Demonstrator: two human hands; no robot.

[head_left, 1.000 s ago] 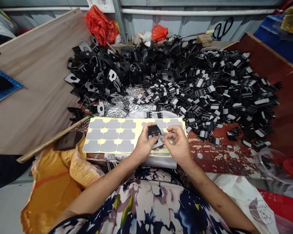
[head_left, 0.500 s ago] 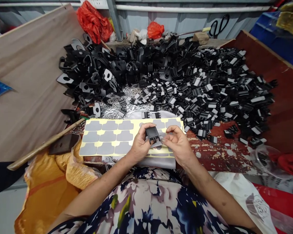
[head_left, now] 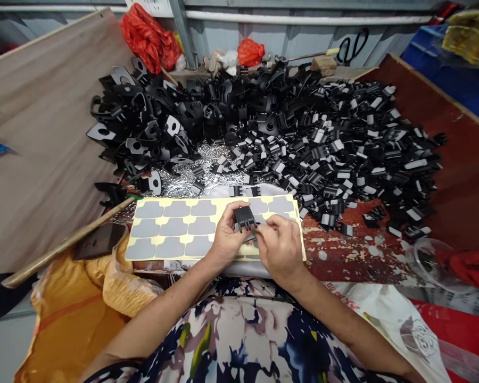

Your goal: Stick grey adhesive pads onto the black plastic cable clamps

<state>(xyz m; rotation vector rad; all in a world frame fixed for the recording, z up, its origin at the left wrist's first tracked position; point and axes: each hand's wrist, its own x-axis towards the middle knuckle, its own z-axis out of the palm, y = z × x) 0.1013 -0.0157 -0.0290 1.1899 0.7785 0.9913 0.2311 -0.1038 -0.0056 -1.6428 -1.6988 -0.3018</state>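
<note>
My left hand (head_left: pixel 226 236) pinches a small black plastic clip (head_left: pixel 245 218) with short teeth, held just above a yellow backing sheet (head_left: pixel 183 250) carrying several grey adhesive pads (head_left: pixel 172 227). My right hand (head_left: pixel 278 247) is closed beside it, its fingertips pinched against the clip's lower right edge; what they hold there I cannot make out. Both hands hover over the right half of the sheet, close to my lap.
A big heap of black plastic clips (head_left: pixel 343 149) fills the red tabletop (head_left: pixel 343 255), with larger black parts (head_left: pixel 143 122) at the left and shiny metal pins (head_left: pixel 191 175) between. A hammer (head_left: pixel 64 247) lies at left. Scissors (head_left: pixel 353 45) and red bags (head_left: pixel 147 34) sit by the wall.
The clip has been turned over in my left hand, teeth now pointing down. My right hand has moved left and closed in against the clip.
</note>
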